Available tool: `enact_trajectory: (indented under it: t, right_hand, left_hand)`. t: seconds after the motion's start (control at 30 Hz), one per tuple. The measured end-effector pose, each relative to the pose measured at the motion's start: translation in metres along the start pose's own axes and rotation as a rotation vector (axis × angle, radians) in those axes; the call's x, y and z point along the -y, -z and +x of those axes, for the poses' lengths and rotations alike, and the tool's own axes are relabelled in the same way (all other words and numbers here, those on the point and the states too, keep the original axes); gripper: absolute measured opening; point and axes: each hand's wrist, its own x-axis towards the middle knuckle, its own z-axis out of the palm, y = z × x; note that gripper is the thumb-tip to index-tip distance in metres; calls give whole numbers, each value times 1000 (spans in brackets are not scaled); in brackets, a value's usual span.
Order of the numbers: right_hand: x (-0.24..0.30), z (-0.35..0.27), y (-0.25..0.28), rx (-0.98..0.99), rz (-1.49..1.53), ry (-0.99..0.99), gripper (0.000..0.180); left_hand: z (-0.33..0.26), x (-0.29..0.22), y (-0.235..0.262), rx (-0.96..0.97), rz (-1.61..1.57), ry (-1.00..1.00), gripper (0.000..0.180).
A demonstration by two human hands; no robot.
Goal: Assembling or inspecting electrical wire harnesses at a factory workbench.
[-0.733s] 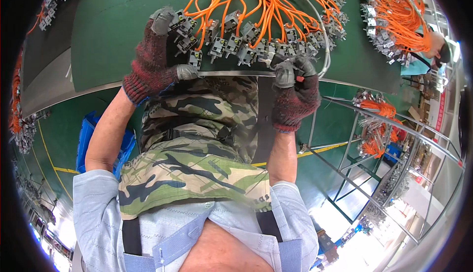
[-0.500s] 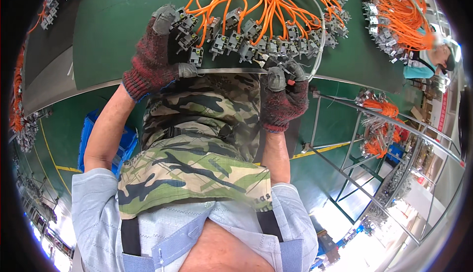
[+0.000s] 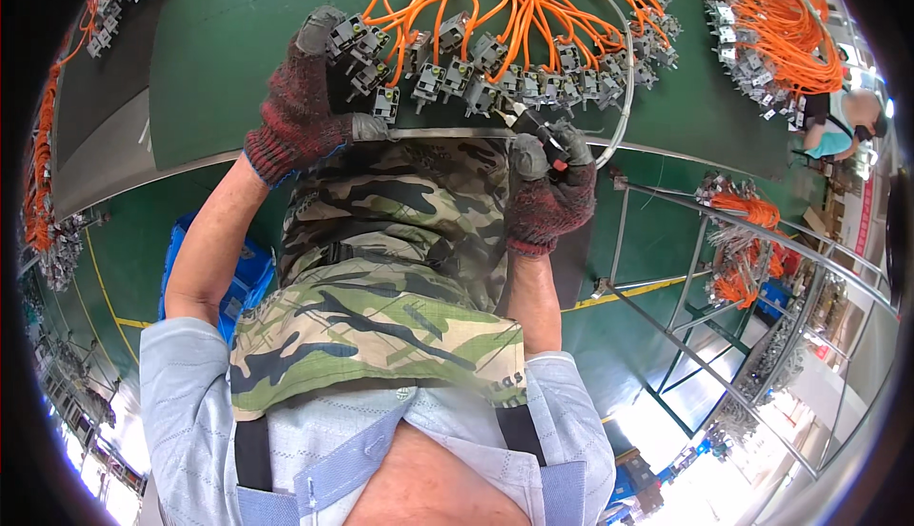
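My left hand (image 3: 300, 112), in a dark red and grey knitted glove with grey-covered fingertips, is spread at the table's near edge. Its thumb and fingers stand wide apart beside several grey connectors (image 3: 386, 104) on orange cables (image 3: 514, 17); a fingertip is close to the leftmost ones. My right hand (image 3: 552, 188), gloved alike, is closed around a small black hand tool (image 3: 535, 124) with a red part and a pale tip. That tip points up and left toward the row of connectors. Its exact kind is hard to make out.
A green-topped table (image 3: 238, 40) has a metal front edge. A clear tube (image 3: 625, 79) curves past the connectors. More orange cable bundles (image 3: 776, 26) lie at right. A metal frame rack (image 3: 685, 326) stands lower right, a blue bin (image 3: 243, 278) lower left. Another person (image 3: 838, 117) is at far right.
The tool in my right hand has turned, so more of its black body shows. My left hand stays spread in nearly the same place. The person at far right has shifted.
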Motion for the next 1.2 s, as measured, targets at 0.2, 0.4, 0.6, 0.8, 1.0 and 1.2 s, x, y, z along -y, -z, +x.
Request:
enact_trajectory:
  t: [0.2, 0.4, 0.6, 0.8, 1.0, 1.2]
  right_hand:
    - [-2, -4, -10, 4, -28, -4, 45]
    - [-8, -12, -7, 14, -65, 61, 35]
    - [-11, 6, 5, 79, -166, 147, 40]
    - [-12, 30, 29, -37, 118, -19, 37]
    - [-19, 54, 35, -70, 48, 54, 34]
    - [-16, 55, 36, 9, 176, -173, 31]
  left_hand:
    - [2, 1, -1, 2, -18, 54, 135]
    - [4, -5, -3, 8, 23, 43, 135]
    - [7, -25, -17, -43, 20, 61, 124]
    - [24, -77, -57, -122, -36, 34, 107]
    - [32, -95, -77, -67, 113, -51, 100]
    - [38, -95, -64, -34, -23, 7, 89]
